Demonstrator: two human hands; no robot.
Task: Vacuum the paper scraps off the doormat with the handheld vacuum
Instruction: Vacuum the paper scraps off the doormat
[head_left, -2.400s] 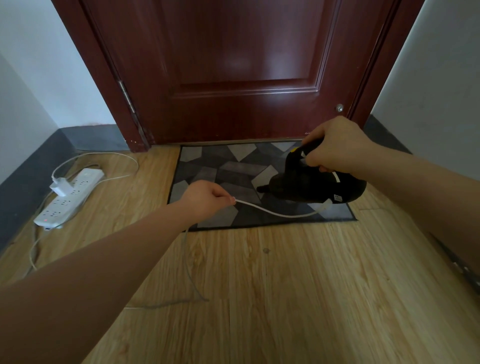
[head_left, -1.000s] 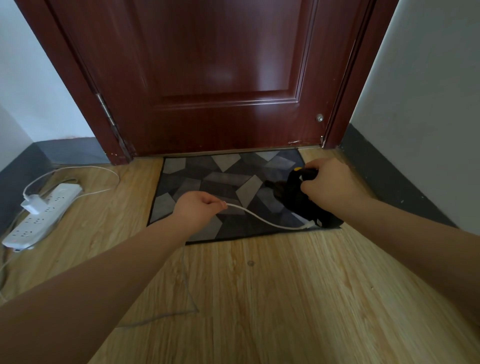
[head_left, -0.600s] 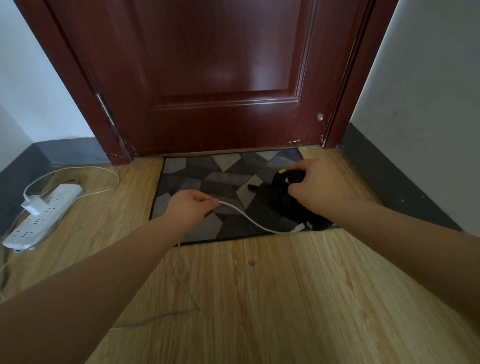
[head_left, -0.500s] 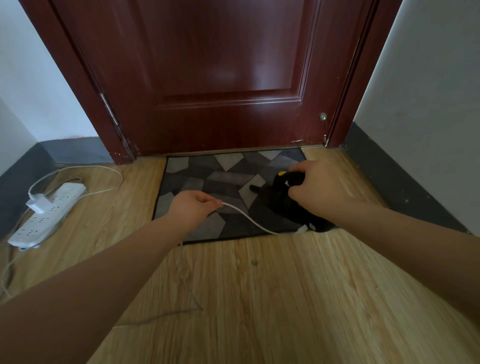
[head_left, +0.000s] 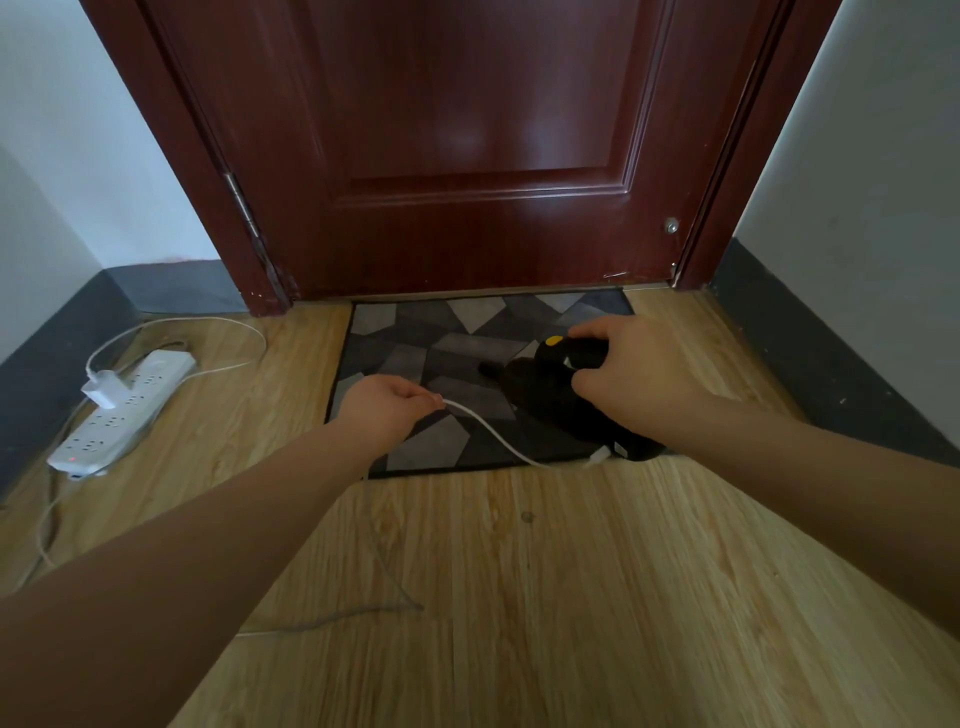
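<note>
- A black handheld vacuum (head_left: 550, 400) with a small yellow button near its top is sitting low over the right half of the doormat (head_left: 415, 358), its narrow nozzle pointing left toward the mat's middle.
- The right hand (head_left: 631, 379) is gripping the vacuum from above, fingers curling around the handle just beside the yellow button and the thumb wrapping the near side.
- A white cord (head_left: 493, 434) is running from the vacuum's rear end, below the right hand's wrist, in a shallow curve leftward to the left hand.
- The left hand (head_left: 384, 413) is pinching that cord between thumb and fingertips, fingers closing together on it, over the mat's near left part.
- The doormat is showing angular patches of grey, charcoal and black; it is lying flat against the foot of a dark red wooden door (head_left: 467, 145).
- Paper scraps are not clearly showing on the mat.
- Far left of the left hand's fingers, a white power strip (head_left: 122, 405) with a white plug in it is lying on the light wooden floor (head_left: 571, 597) near the grey baseboard.
</note>
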